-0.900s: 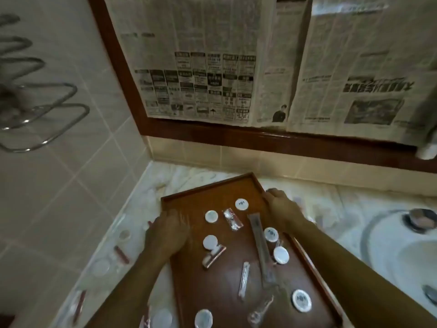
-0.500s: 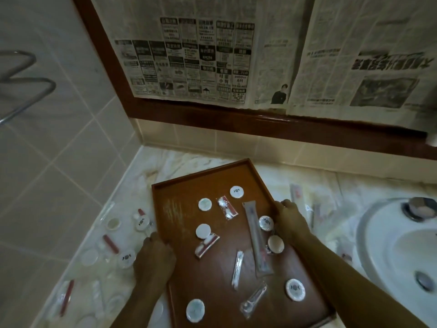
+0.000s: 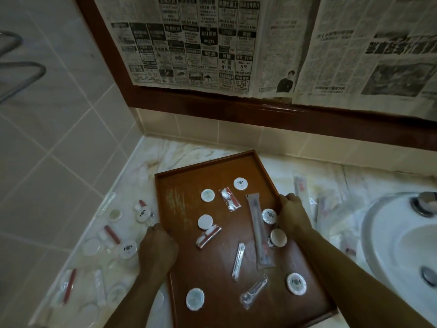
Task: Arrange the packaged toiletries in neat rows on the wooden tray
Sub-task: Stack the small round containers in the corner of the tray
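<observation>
The wooden tray (image 3: 179,209) lies slanted on the marble counter. My left hand (image 3: 157,248) grips its left rim and my right hand (image 3: 293,215) grips its right rim. Scattered across the tray are several round white soap packs (image 3: 207,195), a long clear toothbrush packet (image 3: 259,230), a red-and-white sachet (image 3: 229,199), a second sachet (image 3: 208,236), a thin cotton-bud pack (image 3: 238,260) and a clear packet (image 3: 254,292) near the front.
More packaged toiletries (image 3: 127,249) lie loose on the counter (image 3: 146,166) left of the tray, and long packets (image 3: 301,188) right of it. A white sink (image 3: 399,247) sits at the right. Tiled wall at left, newspaper-covered mirror (image 3: 260,43) behind.
Both hands slid back along the tray's rims toward me, from its far part to its middle. More loose toiletries show on the counter at the left.
</observation>
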